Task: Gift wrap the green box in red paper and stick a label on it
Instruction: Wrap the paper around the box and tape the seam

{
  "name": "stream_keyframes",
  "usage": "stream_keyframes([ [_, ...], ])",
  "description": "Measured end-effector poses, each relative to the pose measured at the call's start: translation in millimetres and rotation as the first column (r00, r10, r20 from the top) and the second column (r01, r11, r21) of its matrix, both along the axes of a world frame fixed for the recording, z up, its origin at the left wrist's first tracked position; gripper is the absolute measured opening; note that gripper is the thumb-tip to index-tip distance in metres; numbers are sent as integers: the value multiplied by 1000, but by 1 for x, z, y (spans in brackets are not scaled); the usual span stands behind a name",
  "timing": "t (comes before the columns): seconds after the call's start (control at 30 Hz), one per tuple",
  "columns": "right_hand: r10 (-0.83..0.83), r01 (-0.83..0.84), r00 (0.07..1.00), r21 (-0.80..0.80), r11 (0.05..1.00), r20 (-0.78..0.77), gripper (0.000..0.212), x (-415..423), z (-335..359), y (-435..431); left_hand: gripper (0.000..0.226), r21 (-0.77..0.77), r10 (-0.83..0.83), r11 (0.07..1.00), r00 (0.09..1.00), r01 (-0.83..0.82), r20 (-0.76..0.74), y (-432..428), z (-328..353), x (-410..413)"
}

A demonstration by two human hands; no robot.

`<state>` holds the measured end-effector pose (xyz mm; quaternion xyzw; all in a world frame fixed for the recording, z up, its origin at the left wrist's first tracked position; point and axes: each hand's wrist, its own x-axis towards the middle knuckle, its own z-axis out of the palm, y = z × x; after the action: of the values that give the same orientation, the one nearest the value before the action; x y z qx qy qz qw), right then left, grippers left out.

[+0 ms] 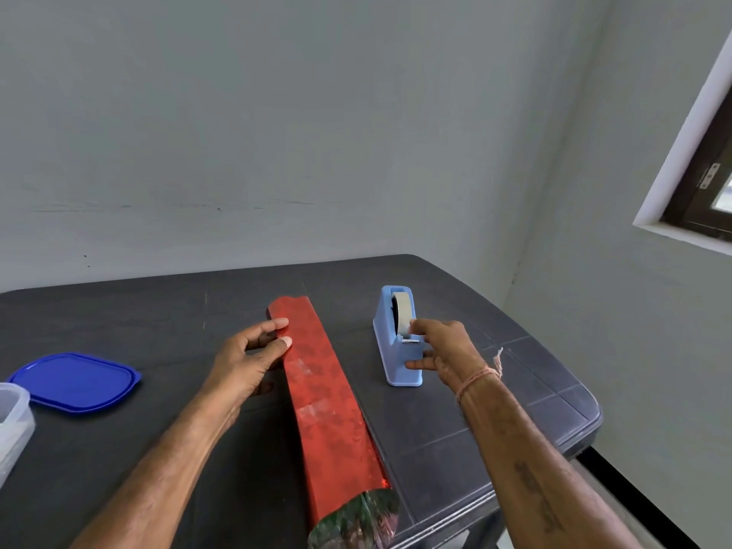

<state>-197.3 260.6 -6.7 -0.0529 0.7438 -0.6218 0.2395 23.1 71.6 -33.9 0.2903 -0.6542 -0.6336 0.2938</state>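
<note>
Nearest the camera, at the table's (158, 311) near edge, one long parcel of red paper (325, 402) ends in a crumpled, unsealed mouth with a silvery lining. From there it runs away to the middle of the table. The green box is covered by the paper, and only a greenish tint shows in that open mouth. Two pale patches, probably tape, lie on the parcel's top face.

Two bare hands are in view, well apart. The left hand (245, 358) is curled at the parcel's left edge near its far end, holding it with the thumb and a fingertip on the paper. The right hand (443, 346) reaches to the one light-blue tape dispenser (398, 350) near the right edge. A fingertip is at the free end of its single tape roll (402, 311), but the thumb is hidden, so a pinch cannot be told.

One blue lid (75, 380) lies flat near the left edge. Beside it, one clear container (12, 422) is cut off by the frame.

Dark writing on the right forearm is unreadable.
</note>
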Motion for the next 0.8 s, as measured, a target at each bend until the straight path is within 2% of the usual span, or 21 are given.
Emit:
stream_keyframes([
  [0.13,-30,32,999,-111,993,20,31,8,-8,4,27,-7,9,1000,1000,-9,2,2,2,1],
  [0.3,-76,82,996,-167,983,45,31,14,-18,8,26,-5,19,1000,1000,-19,16,2,3,2],
  [0.47,-116,118,993,-238,964,20,12,21,-25,9,26,-5,21,1000,999,-21,30,4,6,2],
  [0.63,-141,134,990,-263,955,-11,17,23,-43,8,27,-6,25,1000,999,-25,37,6,8,3],
  [0.8,-175,176,984,-331,927,32,22,32,-60,12,27,-12,27,1000,999,-26,42,8,10,3],
])
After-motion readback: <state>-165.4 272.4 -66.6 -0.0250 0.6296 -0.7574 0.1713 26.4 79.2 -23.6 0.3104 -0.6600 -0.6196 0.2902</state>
